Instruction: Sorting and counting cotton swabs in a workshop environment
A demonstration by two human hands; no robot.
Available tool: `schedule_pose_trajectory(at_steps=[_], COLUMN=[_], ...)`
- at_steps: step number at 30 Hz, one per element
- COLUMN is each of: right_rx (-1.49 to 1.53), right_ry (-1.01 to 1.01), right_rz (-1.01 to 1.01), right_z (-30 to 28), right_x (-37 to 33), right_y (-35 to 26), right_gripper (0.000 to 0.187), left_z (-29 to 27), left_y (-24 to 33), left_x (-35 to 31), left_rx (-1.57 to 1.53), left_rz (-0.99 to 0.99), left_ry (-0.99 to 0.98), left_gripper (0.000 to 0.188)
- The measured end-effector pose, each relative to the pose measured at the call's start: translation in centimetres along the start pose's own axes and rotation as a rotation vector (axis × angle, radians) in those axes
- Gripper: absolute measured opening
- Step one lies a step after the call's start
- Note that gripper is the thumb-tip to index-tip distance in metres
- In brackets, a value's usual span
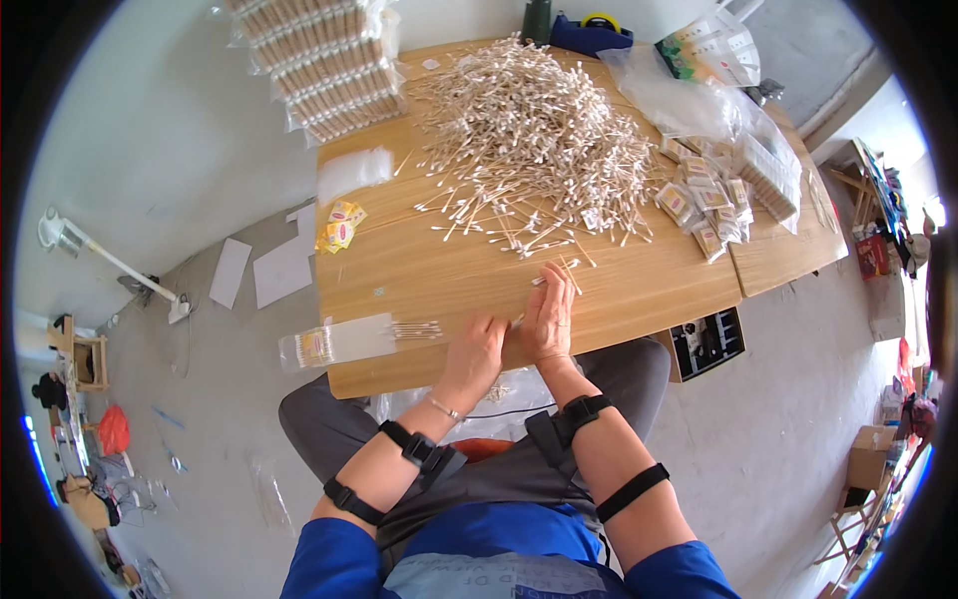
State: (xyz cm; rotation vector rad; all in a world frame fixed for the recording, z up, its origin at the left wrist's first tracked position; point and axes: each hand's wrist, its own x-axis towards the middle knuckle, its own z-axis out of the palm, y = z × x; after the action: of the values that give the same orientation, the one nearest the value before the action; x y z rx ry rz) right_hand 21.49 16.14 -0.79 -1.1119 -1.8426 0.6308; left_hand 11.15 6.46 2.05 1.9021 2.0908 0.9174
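My left hand [478, 351] is at the table's near edge, its fingers curled together against the right palm. A small pale bit shows at its fingertips, too hidden to name. My right hand [548, 316] stands beside it with fingers stretched forward, thumb side to the left. A few loose cotton swabs [573, 276] lie around its fingertips. Farther off spreads a big heap of cotton swabs [544, 130]. To the left of my hands, a small row of swabs [416, 329] lies beside a white card strip [361, 334] and a clear packet of swabs [315, 345].
Yellow labels [341, 226] and clear bags [355, 172] lie on the left of the wooden table [449, 285]. Stacked swab packs [324, 65] stand at back left. Small filled packs [707, 200] pile up on the right, near a blue tape dispenser [591, 37].
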Motion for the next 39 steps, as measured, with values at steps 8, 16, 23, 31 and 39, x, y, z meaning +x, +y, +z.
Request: schedule_pose_trajectory(at_steps=[8, 16, 23, 31, 39], right_rx=[-0.267, -0.399, -0.321, -0.051, -0.327], right_ry=[0.181, 0.017, -0.125, -0.273, -0.287], right_rz=[0.089, 0.237, -0.062, -0.249, -0.134], right_z=[-0.1, -0.3, 0.0, 0.6, 1.2], right_x=[-0.2, 0.3, -0.6, -1.9, 1.1], right_y=[-0.5, -0.2, -0.7, -2.0, -2.0], right_gripper=[0.05, 0.047, 0.034, 0.031, 0.033], left_z=[-1.3, -0.4, 0.2, 0.6, 0.9], left_y=[0.9, -1.9, -2.2, -2.1, -2.3], left_x=[-3.8, -2.9, -3.0, -3.2, -3.4], left_rx=[-0.023, -0.117, 0.093, -0.063, -0.062], left_rz=[0.255, 0.05, 0.173, -0.02, -0.081], left_ry=[-0.154, 0.072, 0.073, 0.199, 0.189], left_gripper=[0.011, 0.011, 0.011, 0.021, 0.024])
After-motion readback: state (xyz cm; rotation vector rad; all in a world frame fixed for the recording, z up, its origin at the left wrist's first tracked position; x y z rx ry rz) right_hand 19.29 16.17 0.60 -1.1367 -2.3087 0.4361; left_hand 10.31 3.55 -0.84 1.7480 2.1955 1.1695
